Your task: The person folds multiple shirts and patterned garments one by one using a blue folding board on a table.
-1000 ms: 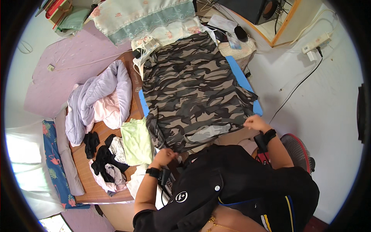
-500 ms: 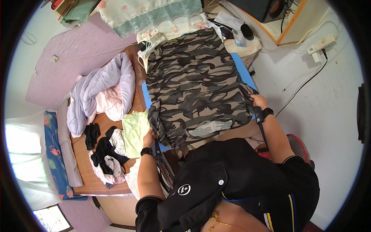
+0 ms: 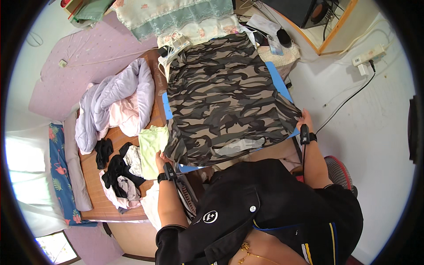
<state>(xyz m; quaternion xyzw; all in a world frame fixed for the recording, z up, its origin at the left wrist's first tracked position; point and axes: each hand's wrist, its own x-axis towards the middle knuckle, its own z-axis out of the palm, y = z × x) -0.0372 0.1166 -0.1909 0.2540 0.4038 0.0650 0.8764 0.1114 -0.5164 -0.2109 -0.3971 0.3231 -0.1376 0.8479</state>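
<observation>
A camouflage-patterned shirt (image 3: 223,97) lies spread flat over a blue board (image 3: 277,84) on a wooden surface. My left hand (image 3: 161,160) grips the shirt's near left sleeve edge. My right hand (image 3: 305,120) holds the shirt's near right sleeve at the board's right side. Both wrists wear black bands. My dark jacket fills the lower middle of the view.
A lilac and pink pile of clothes (image 3: 115,100) lies left of the shirt, with a pale green garment (image 3: 151,144) and dark clothes (image 3: 115,173) nearer. A floral cloth (image 3: 176,15) lies beyond. A power strip (image 3: 366,57) and cable sit on the floor at right.
Both hands have moved apart to the shirt's two sleeves, the left one going left and the right one going farther out. The shirt now lies wider and flatter.
</observation>
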